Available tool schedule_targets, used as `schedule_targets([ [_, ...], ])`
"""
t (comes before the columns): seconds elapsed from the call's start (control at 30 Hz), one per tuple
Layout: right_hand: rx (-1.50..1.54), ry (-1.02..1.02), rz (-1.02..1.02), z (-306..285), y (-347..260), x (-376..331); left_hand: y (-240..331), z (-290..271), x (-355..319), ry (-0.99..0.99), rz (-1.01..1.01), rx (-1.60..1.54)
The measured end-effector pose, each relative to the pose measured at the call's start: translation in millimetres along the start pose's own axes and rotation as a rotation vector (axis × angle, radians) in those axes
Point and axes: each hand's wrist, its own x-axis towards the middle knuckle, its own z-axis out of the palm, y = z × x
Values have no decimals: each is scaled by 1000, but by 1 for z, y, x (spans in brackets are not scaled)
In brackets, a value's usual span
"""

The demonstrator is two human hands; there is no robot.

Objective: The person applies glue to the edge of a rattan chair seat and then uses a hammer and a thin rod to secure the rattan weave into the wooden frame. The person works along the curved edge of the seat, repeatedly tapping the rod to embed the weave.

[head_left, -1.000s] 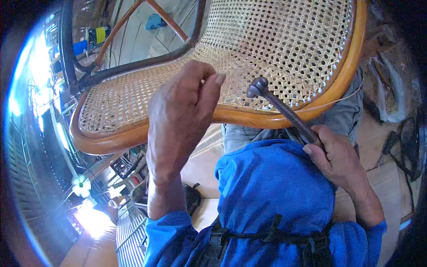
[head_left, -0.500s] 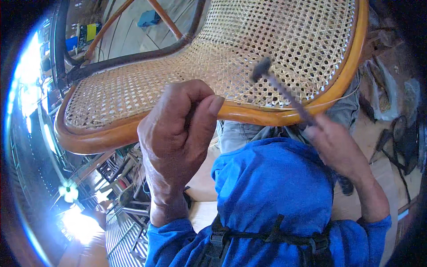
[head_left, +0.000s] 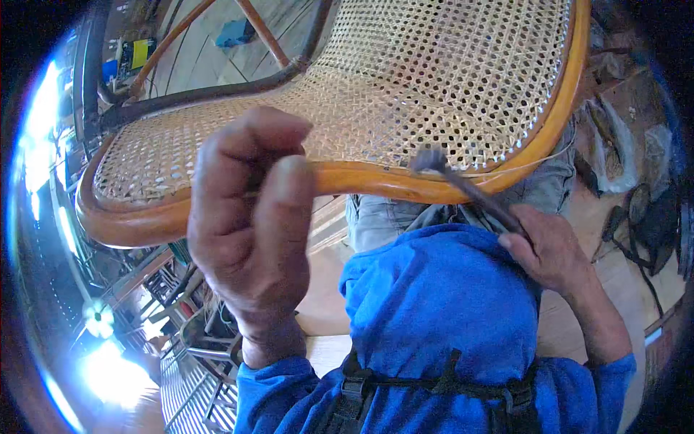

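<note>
Head view: right hand (head_left: pixel 547 246) grips a hammer (head_left: pixel 477 194); left hand (head_left: pixel 249 224) curls loosely, unclosed.

Floor (head_left: pixel 603 228), R side: clear plastic bag (head_left: pixel 626 172), blk strapped item (head_left: pixel 653 235)

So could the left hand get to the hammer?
Probably yes. The left hand is left of the hammer, and nothing seems to stand between them above the seat. The right hand holds the handle, but the head looks free to touch.
</note>
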Motion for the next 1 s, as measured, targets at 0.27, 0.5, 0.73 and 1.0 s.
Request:
schedule_targets([
  [0.27,-234,308,-452,35,-5,28,-21,21,-19,-262,-420,-858],
  [0.5,287,789,-360,30,-50,15,-54,64,-44,-340,-718,-1548],
  [0.73,52,863,-454,22,-72,31,-47,67,-44,-307,-787,-1590],
  [1.0,74,813,-318,22,-59,27,-37,87,-51,-355,-551,-1196],
])
